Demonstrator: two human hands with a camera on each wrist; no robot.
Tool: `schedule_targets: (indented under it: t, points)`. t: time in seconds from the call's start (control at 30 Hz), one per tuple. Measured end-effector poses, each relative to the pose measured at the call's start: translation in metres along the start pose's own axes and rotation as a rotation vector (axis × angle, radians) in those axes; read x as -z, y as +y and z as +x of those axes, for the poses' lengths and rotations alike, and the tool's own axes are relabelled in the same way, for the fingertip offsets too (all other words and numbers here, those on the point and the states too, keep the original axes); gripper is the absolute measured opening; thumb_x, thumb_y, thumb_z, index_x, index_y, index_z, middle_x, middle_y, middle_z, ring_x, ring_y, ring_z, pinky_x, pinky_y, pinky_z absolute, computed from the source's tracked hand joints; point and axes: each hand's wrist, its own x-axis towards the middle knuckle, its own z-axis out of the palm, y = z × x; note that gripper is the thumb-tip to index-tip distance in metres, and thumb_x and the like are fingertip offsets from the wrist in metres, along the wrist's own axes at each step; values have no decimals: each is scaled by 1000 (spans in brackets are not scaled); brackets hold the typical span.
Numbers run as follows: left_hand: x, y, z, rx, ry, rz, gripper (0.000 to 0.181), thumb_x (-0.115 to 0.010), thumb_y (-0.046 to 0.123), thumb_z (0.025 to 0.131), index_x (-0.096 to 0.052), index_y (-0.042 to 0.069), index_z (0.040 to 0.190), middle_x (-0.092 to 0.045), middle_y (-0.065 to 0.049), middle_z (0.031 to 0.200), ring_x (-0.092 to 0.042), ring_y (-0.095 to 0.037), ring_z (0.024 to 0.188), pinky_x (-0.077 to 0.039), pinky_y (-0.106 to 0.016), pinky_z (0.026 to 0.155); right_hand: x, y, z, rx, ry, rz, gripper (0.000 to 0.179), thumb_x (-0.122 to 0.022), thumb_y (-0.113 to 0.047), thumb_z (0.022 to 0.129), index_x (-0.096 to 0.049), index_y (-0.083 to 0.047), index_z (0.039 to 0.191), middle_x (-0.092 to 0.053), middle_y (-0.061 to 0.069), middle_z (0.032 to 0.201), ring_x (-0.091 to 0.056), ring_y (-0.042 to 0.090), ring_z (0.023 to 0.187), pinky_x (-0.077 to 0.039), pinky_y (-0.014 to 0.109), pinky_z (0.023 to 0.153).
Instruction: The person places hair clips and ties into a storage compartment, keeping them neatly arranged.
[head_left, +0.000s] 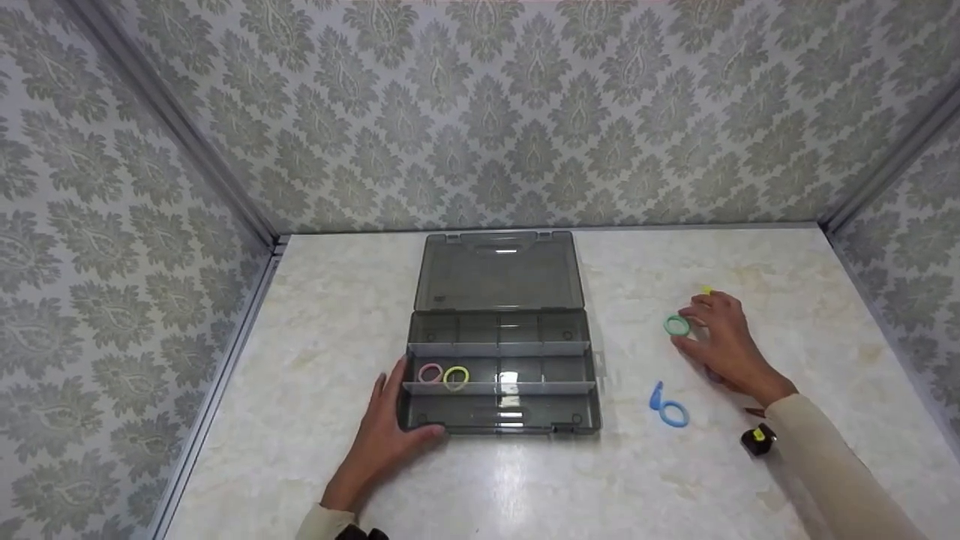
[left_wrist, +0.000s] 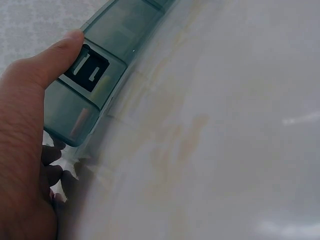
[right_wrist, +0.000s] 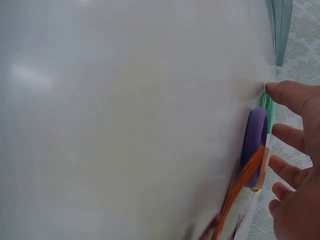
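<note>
Under left hand [head_left: 386, 427] and right hand [head_left: 726, 343], desk [head_left: 300, 420]. Gripped by left hand at one corner, open grey box [head_left: 499, 271]. Near right hand, blue ring [head_left: 676, 425]. Pinched between right thumb and finger, green ring [head_left: 667, 325]. Inside box, right of left hand, pink ring [head_left: 430, 365], yellow ring [head_left: 456, 367].

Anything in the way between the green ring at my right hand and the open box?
Nothing visible stands between the green ring and the box, except its right wall. The blue ring lies nearer you, off that path.
</note>
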Motion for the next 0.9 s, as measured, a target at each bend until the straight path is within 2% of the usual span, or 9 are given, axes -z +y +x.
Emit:
schedule_targets:
  t: [0.13, 0.43, 0.63, 0.9]
  points:
    - [0, -1, 0, -14, -1, -3, 129, -95, 59, 80, -18, 25, 179, -28, -16, 181, -10, -54, 166, -22, -78, 127, 0, 0, 0, -4, 9, -22, 43, -90, -15, 94, -75, 7, 128, -55, 36, 150, -28, 57, 152, -27, 80, 118]
    - [-2, -3, 1, -23, 14, 8, 129, -96, 58, 80, -18, 24, 178, -28, -17, 181, -11, -55, 166, -21, -77, 128, -2, -3, 1, 14, 17, -43, 26, -90, -12, 93, -79, 6, 109, -60, 35, 145, -30, 59, 151, -25, 80, 120]
    - [-3, -3, 3, -55, 30, 28, 132, -97, 57, 79, -19, 17, 178, -30, -19, 179, -13, -56, 165, -20, -72, 131, -6, -11, 1, 43, 15, -46, 25, -89, -14, 94, -78, 2, 109, -58, 33, 147, -28, 57, 154, -23, 80, 121]
    - [-3, -1, 2, -41, 30, 18, 131, -97, 57, 79, -20, 19, 178, -30, -19, 179, -13, -57, 165, -21, -75, 129, -10, -32, 7, 100, -2, -70, 27, -88, -13, 95, -77, 3, 114, -59, 31, 146, -32, 56, 152, -22, 81, 121]
